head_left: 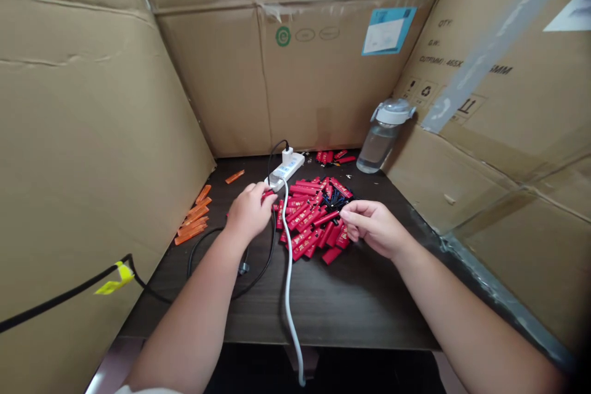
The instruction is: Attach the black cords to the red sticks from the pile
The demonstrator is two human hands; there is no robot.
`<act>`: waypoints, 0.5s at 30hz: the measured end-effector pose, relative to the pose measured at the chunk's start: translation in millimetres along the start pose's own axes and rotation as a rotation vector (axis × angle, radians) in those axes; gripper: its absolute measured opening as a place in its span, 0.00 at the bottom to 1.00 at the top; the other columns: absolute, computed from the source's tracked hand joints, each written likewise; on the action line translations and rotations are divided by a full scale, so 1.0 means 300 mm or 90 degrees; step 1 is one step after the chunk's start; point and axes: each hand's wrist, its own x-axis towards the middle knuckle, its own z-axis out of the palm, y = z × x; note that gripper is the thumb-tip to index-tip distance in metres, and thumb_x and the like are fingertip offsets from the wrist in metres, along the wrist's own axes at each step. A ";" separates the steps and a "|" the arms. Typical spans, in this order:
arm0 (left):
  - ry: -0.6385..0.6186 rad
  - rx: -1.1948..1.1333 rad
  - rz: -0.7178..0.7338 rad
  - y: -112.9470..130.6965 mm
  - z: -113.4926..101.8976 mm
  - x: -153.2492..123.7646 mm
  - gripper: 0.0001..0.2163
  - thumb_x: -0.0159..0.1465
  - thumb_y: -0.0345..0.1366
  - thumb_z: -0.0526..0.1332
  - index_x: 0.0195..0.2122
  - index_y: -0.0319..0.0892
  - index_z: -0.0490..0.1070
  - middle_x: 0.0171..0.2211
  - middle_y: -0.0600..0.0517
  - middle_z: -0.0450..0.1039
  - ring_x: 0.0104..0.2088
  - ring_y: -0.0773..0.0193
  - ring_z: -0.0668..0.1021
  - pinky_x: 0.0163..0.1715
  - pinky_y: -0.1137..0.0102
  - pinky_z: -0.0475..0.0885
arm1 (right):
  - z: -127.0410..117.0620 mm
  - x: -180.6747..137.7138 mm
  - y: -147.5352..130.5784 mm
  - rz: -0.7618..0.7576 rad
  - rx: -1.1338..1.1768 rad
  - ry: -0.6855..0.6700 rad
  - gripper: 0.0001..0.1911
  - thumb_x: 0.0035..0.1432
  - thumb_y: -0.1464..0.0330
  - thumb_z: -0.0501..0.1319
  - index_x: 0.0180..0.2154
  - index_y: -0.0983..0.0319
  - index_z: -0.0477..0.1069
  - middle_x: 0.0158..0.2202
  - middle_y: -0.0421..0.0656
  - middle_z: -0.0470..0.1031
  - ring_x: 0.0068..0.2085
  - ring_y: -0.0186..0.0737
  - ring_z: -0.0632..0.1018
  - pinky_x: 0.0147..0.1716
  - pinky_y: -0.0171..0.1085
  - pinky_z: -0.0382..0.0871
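Cardboard walls [217, 74], creased and taped, around a dark, smooth worktop [332, 308]. Red sticks [305, 217]: loose heap, mid-worktop; oblong, glossy, gold-printed; presumably light, stiff, slightly slippery, best pinched across the long sides at mid-length. Left hand [249, 210], heap's nine o'clock: fingertips clamped on one stick. Right hand [369, 223], three o'clock: fingers curled at another's end, grip unclear. Orange strips [192, 225], far nine o'clock: thin, flat. Power strip [290, 167], eleven: hard white plastic. Bottle [379, 144], between one and two: clear, cylindrical.

Left hand [249, 212] grips red piece [268, 194]; right hand [373, 225] at pile [305, 219]
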 end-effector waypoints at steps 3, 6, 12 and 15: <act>-0.094 0.118 -0.091 -0.069 0.008 0.036 0.11 0.63 0.38 0.55 0.41 0.45 0.76 0.42 0.44 0.76 0.42 0.54 0.77 0.37 0.66 0.67 | -0.006 0.006 0.001 0.003 -0.040 0.014 0.17 0.44 0.59 0.72 0.23 0.65 0.70 0.14 0.35 0.65 0.16 0.27 0.65 0.17 0.30 0.60; -0.131 0.146 -0.142 -0.113 0.033 0.050 0.10 0.60 0.38 0.58 0.38 0.44 0.78 0.37 0.42 0.78 0.39 0.52 0.78 0.34 0.65 0.67 | -0.019 0.010 0.006 -0.004 -0.094 0.027 0.19 0.44 0.57 0.71 0.24 0.65 0.70 0.14 0.36 0.65 0.16 0.28 0.65 0.17 0.31 0.60; -0.114 0.194 -0.166 -0.134 0.057 0.050 0.10 0.58 0.37 0.60 0.36 0.41 0.79 0.41 0.38 0.76 0.43 0.48 0.76 0.38 0.63 0.69 | -0.032 0.012 0.003 -0.015 -0.185 0.043 0.20 0.46 0.54 0.68 0.25 0.65 0.70 0.13 0.36 0.66 0.16 0.28 0.65 0.18 0.31 0.60; -0.061 0.198 -0.137 -0.113 0.060 0.047 0.13 0.60 0.36 0.59 0.43 0.38 0.77 0.45 0.37 0.73 0.47 0.47 0.73 0.44 0.60 0.69 | -0.030 0.008 -0.008 -0.021 -0.215 0.056 0.21 0.47 0.53 0.67 0.25 0.65 0.70 0.13 0.36 0.66 0.16 0.28 0.65 0.18 0.31 0.60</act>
